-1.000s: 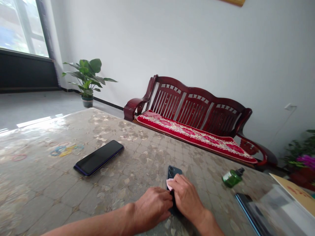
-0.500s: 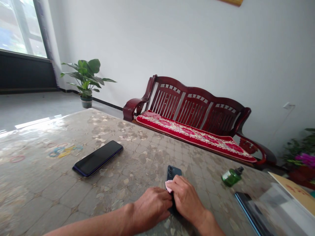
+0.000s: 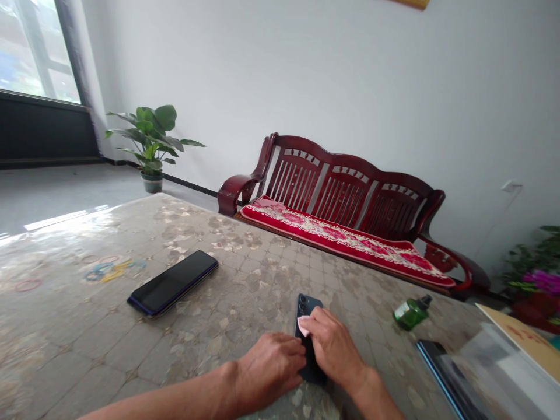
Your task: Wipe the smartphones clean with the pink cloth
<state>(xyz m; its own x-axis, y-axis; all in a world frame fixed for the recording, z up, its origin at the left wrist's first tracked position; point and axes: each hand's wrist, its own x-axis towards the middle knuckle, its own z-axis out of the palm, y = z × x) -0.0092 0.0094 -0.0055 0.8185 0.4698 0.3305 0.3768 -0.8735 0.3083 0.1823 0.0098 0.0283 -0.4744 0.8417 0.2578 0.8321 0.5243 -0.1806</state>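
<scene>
A dark blue phone [image 3: 311,363] lies on the table below me, its camera end pointing away. My right hand [image 3: 335,344] is closed on a small pale pink cloth [image 3: 303,325], which is pressed on the phone's back near the cameras. Along the phone's left edge rests my left hand [image 3: 271,367], its fingers curled and touching the phone; the fingertips are partly hidden.
On the patterned table [image 3: 236,291] are a black phone [image 3: 175,281] and rubber bands [image 3: 111,270] at left. At right are a green bottle [image 3: 411,313], another phone [image 3: 444,373] and a tan card [image 3: 520,338]. A wooden bench [image 3: 345,192] stands beyond.
My right hand has shifted slightly to the right with the pink cloth, and more of the phone's lower back shows. My left hand has hardly moved.
</scene>
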